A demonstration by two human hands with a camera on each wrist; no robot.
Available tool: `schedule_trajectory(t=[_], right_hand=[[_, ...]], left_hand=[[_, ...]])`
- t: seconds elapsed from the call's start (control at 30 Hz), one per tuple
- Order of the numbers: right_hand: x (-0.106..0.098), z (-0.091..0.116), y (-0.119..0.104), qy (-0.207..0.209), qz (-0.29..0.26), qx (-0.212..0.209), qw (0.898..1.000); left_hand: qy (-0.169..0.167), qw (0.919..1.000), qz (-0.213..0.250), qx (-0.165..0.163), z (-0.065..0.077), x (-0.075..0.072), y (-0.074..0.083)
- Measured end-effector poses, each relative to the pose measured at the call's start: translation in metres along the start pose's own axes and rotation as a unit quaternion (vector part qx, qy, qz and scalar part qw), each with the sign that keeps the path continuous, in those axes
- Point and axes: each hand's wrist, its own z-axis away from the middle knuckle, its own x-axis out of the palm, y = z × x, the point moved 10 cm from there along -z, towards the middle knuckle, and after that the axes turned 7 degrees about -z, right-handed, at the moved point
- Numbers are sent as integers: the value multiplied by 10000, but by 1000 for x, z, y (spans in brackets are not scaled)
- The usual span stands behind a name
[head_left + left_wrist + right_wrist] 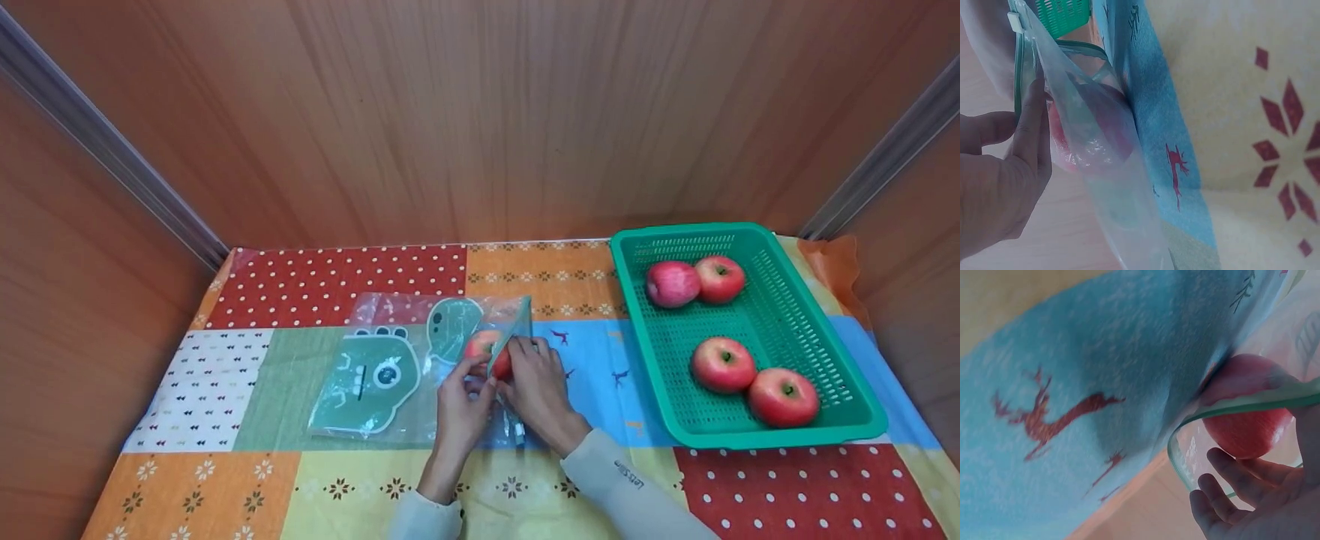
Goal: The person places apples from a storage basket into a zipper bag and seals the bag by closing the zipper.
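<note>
A clear zip bag (409, 315) with a green cartoon print lies on the cloth, its green-edged mouth (1235, 405) spread toward the right. My left hand (461, 405) pinches the near side of that mouth, close to the white slider (1014, 22) in the left wrist view. One red apple (1249, 430) is at the mouth, partly inside the bag, and shows through the film. With my right hand (536, 382) I hold this apple, reaching in from the right; fingers (1235, 475) lie under it. The right thumb is mostly hidden behind the bag's edge.
To the right stands a green plastic basket (649, 360) with several apples (724, 365) in it. A patchwork cloth (375, 480) covers the table. Wood-grain panels (480, 120) rise behind and on both sides. Orange cloth (840, 274) hangs past the basket's far right side.
</note>
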Motion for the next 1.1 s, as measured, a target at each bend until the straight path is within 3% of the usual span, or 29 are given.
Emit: schedule_trajectory(t=[0.33,0.67,1.1], right_hand=[[-18,10,-3,161,830,-413,9956],[-40,19,-1,-51,1273,-336,9913],[-71,33,2,89,1533,-359,9875]], left_hand=[[17,9998,154,146,0,-1,0],[-25,9996,264,107,1,0,0],[-7,9990,415,188,3,0,1]])
